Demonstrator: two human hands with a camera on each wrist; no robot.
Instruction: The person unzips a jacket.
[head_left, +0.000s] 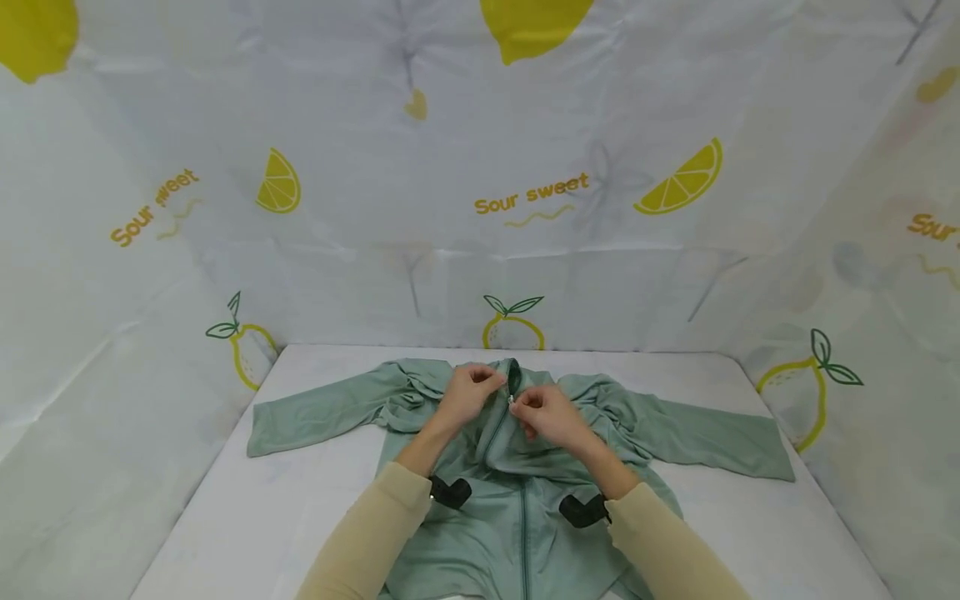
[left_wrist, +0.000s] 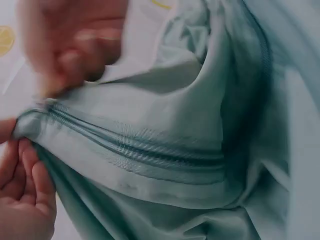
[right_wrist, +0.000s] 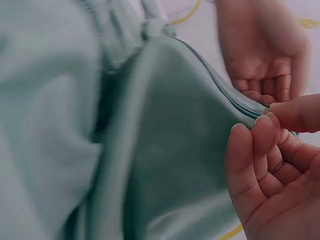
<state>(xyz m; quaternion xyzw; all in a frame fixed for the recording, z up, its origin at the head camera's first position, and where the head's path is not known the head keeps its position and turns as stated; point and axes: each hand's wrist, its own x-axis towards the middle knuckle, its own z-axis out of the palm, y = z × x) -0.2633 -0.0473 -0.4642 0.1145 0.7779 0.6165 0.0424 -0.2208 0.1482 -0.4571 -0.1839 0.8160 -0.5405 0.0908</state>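
Note:
A pale green zip-up jacket (head_left: 517, 517) lies face up on the white table (head_left: 247, 517), sleeves spread to both sides. Both hands meet at its collar. My left hand (head_left: 474, 387) pinches the collar fabric just left of the zipper's top. My right hand (head_left: 536, 410) pinches the small silvery zipper pull (head_left: 512, 401) between thumb and forefinger. In the left wrist view the closed zipper (left_wrist: 150, 150) runs across taut fabric, with my left hand (left_wrist: 25, 200) at its end and the right hand (left_wrist: 65, 50) blurred above. In the right wrist view my right hand (right_wrist: 270, 165) grips the jacket's (right_wrist: 165, 150) zipper edge, while the left hand (right_wrist: 260, 50) is behind.
Lemon-print sheeting (head_left: 525, 200) walls the table on the back and both sides. The jacket's left sleeve (head_left: 315, 412) and right sleeve (head_left: 712, 442) reach toward the table's side edges. A black wrist mount (head_left: 450, 492) sits on each forearm.

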